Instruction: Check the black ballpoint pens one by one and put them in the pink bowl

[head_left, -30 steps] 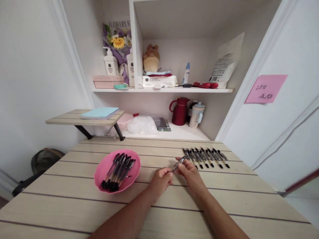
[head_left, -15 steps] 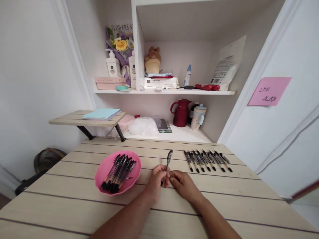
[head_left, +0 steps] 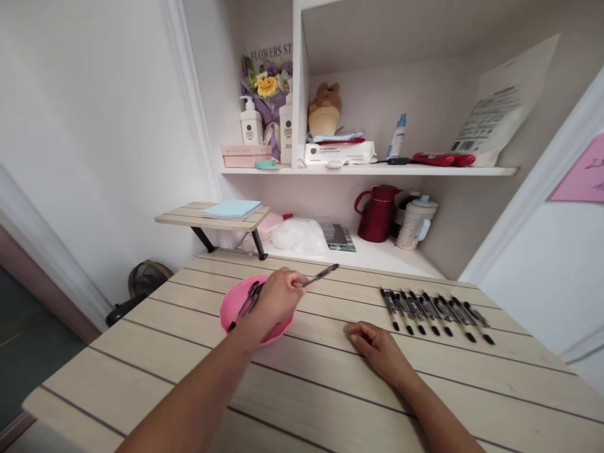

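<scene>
My left hand (head_left: 280,294) is closed around a pen (head_left: 322,274) with a dark cap, held above the right side of a pink bowl (head_left: 231,305). The pen points out to the right, away from the bowl. Several black-capped pens (head_left: 248,303) lie inside the bowl, partly hidden behind my left hand and forearm. On the tabletop rests my right hand (head_left: 375,348), its fingers curled in, with no object showing in them. To its right, several pens (head_left: 434,311) lie side by side in a row, some crossing others.
A small raised stand (head_left: 184,215) with blue paper (head_left: 231,209) on it stands at the back left of the wooden table (head_left: 302,390). Behind the table, a red jug (head_left: 377,214), a pale cup (head_left: 415,223) and a white plastic bag (head_left: 299,236) sit under the shelf (head_left: 415,170).
My left hand has moved left with the pen, from beside my right hand to over the bowl, and the pen has tipped from upright to slanting. The view has turned left.
</scene>
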`<state>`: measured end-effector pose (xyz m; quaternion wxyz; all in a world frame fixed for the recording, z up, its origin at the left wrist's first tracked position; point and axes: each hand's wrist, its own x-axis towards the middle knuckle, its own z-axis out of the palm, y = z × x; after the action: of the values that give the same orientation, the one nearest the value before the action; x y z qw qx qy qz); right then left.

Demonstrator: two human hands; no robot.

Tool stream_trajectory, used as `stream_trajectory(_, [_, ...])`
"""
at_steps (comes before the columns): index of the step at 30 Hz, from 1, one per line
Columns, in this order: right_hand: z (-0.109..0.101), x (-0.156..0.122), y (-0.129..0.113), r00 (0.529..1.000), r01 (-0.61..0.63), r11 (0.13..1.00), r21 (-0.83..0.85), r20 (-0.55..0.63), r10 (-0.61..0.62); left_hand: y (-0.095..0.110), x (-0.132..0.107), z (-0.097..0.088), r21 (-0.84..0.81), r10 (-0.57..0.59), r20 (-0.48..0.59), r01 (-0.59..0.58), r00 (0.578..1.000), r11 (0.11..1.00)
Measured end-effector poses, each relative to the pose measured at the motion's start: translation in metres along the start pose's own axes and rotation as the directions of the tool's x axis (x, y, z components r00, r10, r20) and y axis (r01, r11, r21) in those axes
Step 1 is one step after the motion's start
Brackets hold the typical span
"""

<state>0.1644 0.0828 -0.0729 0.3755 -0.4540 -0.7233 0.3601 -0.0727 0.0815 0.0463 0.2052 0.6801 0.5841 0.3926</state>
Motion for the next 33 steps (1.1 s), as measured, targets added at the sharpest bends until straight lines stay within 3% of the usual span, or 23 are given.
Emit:
stream_trajectory(3, [0.001, 0.0, 0.0, 1.0, -0.009, 1.0, 0.011, -0.009, 0.009, -0.016, -0.01, -0.029, 0.359, -0.088, 0.027, 0.072, 0.996, 0.93])
stream_trajectory(6, [0.001, -0.001, 0.001, 1.0, -0.023, 0.999, 0.026, -0.01, 0.023, -0.029, -0.024, -0.033, 0.546, -0.209, 0.086, 0.129, 0.974, 0.828])
stream_trajectory(11, [0.001, -0.001, 0.0, 1.0, -0.012, 0.999, 0.032, -0.016, 0.012, -0.039, -0.04, -0.019, 0.619, -0.236, 0.087, 0.133, 0.968, 0.774])
stream_trajectory(17, [0.002, 0.0, 0.004, 1.0, -0.004, 1.0, -0.023, -0.009, 0.004, -0.045, -0.04, -0.011, 0.693, -0.238, 0.092, 0.11, 0.967, 0.712])
stream_trajectory(23, [0.004, 0.0, -0.002, 0.999, 0.033, 0.994, -0.106, -0.016, -0.035, -0.034, -0.038, -0.01, 0.732, -0.219, 0.082, 0.091, 0.972, 0.676])
stream_trajectory(25, [0.002, 0.001, -0.008, 0.998, 0.031, 0.983, -0.179, -0.047, -0.04, -0.024, -0.039, -0.006, 0.722, -0.172, 0.098, 0.049, 0.98, 0.69])
stream_trajectory(27, [-0.002, 0.003, -0.014, 0.99, -0.061, 0.936, -0.346, -0.138, 0.013, -0.014, -0.041, 0.002, 0.65, -0.068, 0.142, -0.041, 0.987, 0.759])
stream_trajectory(30, [-0.017, 0.007, -0.018, 0.929, -0.345, 0.705, -0.62, -0.334, 0.161, 0.001, -0.047, 0.022, 0.362, 0.109, 0.245, -0.195, 0.963, 0.912])
stream_trajectory(32, [-0.028, 0.01, -0.016, 0.884, -0.464, 0.537, -0.704, -0.409, 0.228, 0.008, -0.049, 0.04, 0.122, 0.112, 0.321, -0.158, 0.94, 0.98])
stream_trajectory(33, [-0.034, 0.011, -0.015, 0.872, -0.489, 0.485, -0.725, -0.422, 0.249, 0.01, -0.05, 0.05, 0.007, 0.072, 0.365, -0.081, 0.928, 0.997])
